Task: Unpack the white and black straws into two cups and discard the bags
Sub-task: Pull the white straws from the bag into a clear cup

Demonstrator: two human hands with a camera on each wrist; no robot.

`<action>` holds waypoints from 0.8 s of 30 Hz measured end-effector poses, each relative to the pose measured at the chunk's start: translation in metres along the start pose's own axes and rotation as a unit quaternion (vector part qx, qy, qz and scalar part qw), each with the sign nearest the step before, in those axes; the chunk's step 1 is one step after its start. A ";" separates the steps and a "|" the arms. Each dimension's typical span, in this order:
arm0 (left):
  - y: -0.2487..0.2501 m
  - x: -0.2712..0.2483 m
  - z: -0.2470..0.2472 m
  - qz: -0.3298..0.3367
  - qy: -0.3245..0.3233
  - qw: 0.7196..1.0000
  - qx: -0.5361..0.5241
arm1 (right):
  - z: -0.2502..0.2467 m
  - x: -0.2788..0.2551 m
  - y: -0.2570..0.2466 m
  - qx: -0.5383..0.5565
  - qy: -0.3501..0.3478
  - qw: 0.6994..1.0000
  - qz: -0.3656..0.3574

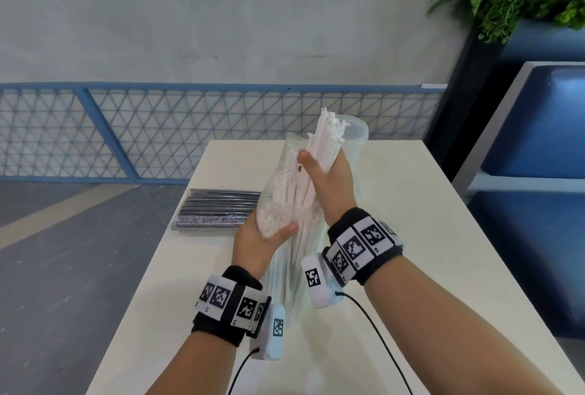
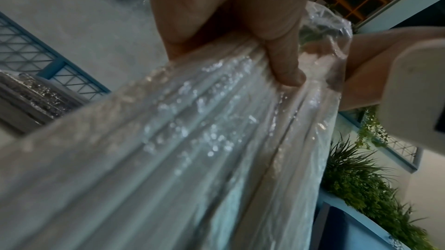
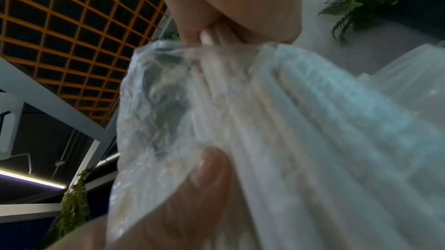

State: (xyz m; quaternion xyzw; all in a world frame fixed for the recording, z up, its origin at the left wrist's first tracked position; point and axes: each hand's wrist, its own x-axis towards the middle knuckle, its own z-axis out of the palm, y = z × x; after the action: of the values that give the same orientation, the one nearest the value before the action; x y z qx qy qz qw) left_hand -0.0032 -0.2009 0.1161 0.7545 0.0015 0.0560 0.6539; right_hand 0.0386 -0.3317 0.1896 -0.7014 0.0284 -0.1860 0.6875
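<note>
A: Head view. Which stage is shown?

B: An early one, by my reading. The right hand (image 1: 329, 185) is wrapped round a bundle of white straws (image 1: 319, 147) whose upper ends stand clear of their clear bag (image 1: 278, 192). The left hand (image 1: 262, 236) clutches the bag lower down, thumb across the plastic. A translucent cup (image 1: 357, 138) stands just behind the raised straws. The black straws (image 1: 218, 209) lie sealed in their own packet on the white bench (image 1: 443, 236), to the left and apart from the hands. No straw is seen in a cup yet, and neither bag is discarded. A second cup cannot be made out with certainty.

A: Left wrist view?

B: The left hand's fingers (image 2: 284, 59) curl into the crinkled, glossy film of the clear bag (image 2: 216, 130), with the ribbed outline of straws showing beneath it. The black packet (image 2: 36, 98) appears at the left edge.

A: Right wrist view?

B: The right hand's fingers (image 3: 231, 2) pinch the bare white straws (image 3: 216, 39) just above the bag's wrinkled mouth (image 3: 168, 75). The left thumb (image 3: 204, 178) presses the plastic below. The straws are slender, paper-white and packed in parallel; the film is thin and slack.
</note>
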 end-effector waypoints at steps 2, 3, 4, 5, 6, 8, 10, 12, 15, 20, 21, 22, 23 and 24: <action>-0.001 0.001 0.001 0.000 0.005 1.000 -0.001 | -0.004 -0.004 0.003 -0.012 -0.007 1.000 0.006; -0.001 0.002 0.002 0.002 0.007 1.000 -0.003 | -0.005 -0.007 0.007 -0.023 -0.013 1.000 0.016; -0.001 0.003 0.002 0.005 0.005 1.000 -0.002 | -0.007 -0.010 0.011 -0.033 -0.022 0.999 0.030; -0.001 0.003 0.003 0.008 0.003 1.000 0.001 | -0.008 -0.013 0.015 -0.041 -0.032 0.998 0.045; -0.001 0.004 0.003 0.011 0.000 1.000 0.005 | -0.009 -0.015 0.019 -0.045 -0.040 0.997 0.057; 0.000 0.005 0.004 0.013 -0.005 1.000 0.009 | -0.009 -0.016 0.022 -0.042 -0.043 0.996 0.067; 0.002 0.006 0.003 0.014 -0.008 1.000 0.000 | -0.007 -0.015 0.023 -0.033 -0.032 0.996 0.071; 0.004 0.008 0.003 0.018 -0.006 1.000 -0.007 | -0.005 -0.014 0.022 -0.031 -0.029 0.996 0.073; 0.005 0.010 0.002 0.030 0.008 0.999 -0.013 | -0.001 -0.011 0.018 -0.034 -0.033 0.997 0.060; 0.005 0.011 0.000 0.040 0.021 0.999 -0.008 | 0.002 0.003 -0.003 -0.006 0.005 1.000 0.003; 0.005 0.011 0.000 0.041 0.025 0.999 -0.008 | 0.002 0.006 -0.006 0.009 0.016 1.000 -0.009; 0.005 0.012 -0.001 0.042 0.028 0.999 -0.007 | 0.001 0.009 -0.009 0.023 0.024 0.999 -0.014; 0.004 0.013 -0.001 0.042 0.031 0.999 -0.006 | 0.001 0.010 -0.011 0.031 0.026 0.999 -0.014; 0.004 0.014 -0.001 0.040 0.035 0.999 -0.008 | 0.001 0.010 -0.012 0.033 0.022 0.999 -0.011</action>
State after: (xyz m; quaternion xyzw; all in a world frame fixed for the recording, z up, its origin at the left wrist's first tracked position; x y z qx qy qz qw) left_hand 0.0103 -0.1998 0.1216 0.7465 -0.0063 0.1079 0.6566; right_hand 0.0460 -0.3330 0.2033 -0.6745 0.0296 -0.2101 0.7071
